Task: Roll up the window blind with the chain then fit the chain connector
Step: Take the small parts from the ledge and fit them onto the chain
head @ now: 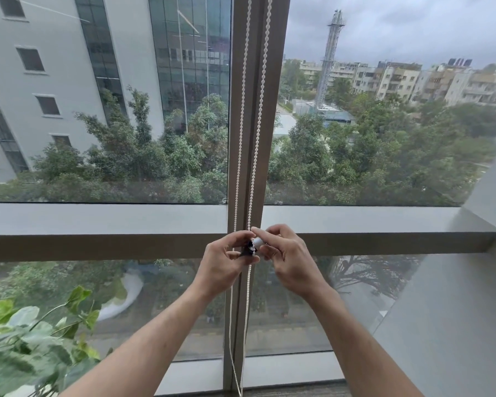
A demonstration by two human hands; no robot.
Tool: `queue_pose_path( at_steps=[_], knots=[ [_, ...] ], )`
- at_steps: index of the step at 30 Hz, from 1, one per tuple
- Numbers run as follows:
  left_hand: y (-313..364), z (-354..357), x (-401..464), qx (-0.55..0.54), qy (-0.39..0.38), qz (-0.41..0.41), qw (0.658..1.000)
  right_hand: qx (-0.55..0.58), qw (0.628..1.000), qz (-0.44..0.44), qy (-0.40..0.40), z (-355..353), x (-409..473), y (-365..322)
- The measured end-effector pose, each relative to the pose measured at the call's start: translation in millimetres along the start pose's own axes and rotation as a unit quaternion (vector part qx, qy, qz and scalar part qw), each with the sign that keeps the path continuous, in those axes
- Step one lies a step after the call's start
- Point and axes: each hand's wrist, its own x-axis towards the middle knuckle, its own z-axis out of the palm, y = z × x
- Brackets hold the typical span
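Pinching the chain connector onto the chain, both hands.

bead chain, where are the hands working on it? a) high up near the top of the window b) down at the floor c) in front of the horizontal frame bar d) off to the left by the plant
c: the left hand and right hand pinch a small white and black piece on the bead chain, level with the horizontal frame bar.
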Motion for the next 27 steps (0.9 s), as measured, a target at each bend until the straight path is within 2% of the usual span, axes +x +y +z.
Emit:
queue_pose_path(
  at_steps=[7,17,27],
  knots=[
    [2,-1,2,0.005,0.0,-0.001,1.0,-0.028,0.997,-0.019,0.071,-2,6,-3],
    [7,-2,0,-0.012,-0.01,0.002,1.0,-0.022,0.998,-0.04,0.043,5,10,-4],
    [14,-8,-2,-0.034,-0.015,-0.008,0.999,0.036,0.998,-0.035,0.032,7,9,-3]
  ],
)
